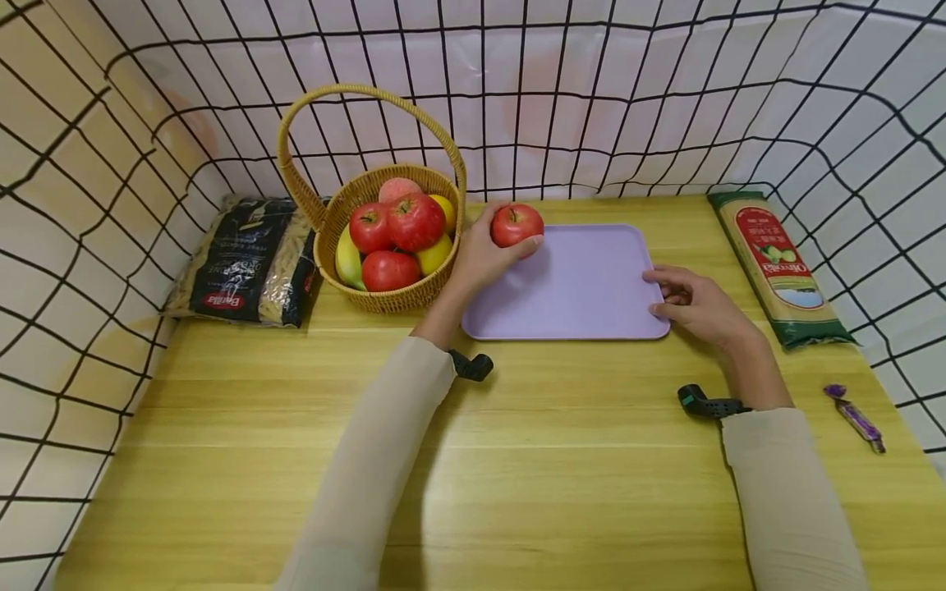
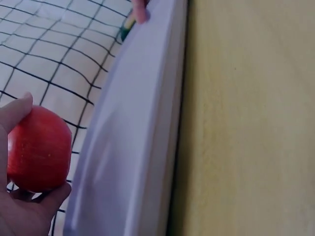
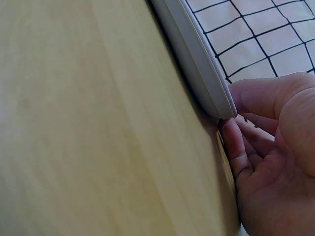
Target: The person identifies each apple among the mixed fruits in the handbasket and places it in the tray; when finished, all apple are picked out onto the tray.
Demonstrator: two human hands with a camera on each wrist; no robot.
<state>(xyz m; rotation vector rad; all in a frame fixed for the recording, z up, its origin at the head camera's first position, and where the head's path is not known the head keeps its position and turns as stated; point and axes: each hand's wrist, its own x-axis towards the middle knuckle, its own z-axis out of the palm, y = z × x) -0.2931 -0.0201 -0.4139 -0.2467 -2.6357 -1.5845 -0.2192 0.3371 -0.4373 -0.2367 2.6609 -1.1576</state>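
Observation:
A red apple (image 1: 517,226) is gripped between the thumb and fingers of my left hand (image 1: 484,254), over the left back part of the purple tray (image 1: 576,287). In the left wrist view the same apple (image 2: 40,150) shows beside the tray (image 2: 118,142), with a gap between them. My right hand (image 1: 698,304) pinches the tray's right edge. The right wrist view shows my right hand (image 3: 275,142) with thumb and fingers at the rim of the tray (image 3: 197,59), near its corner.
A wicker basket (image 1: 392,302) with red apples and yellow fruit stands left of the tray. Behind it at left lies a pasta bag (image 1: 240,263). A green-ended packet (image 1: 776,267) and a purple-wrapped candy (image 1: 857,420) lie at right. Black-lined white cloth (image 1: 562,107) rises behind.

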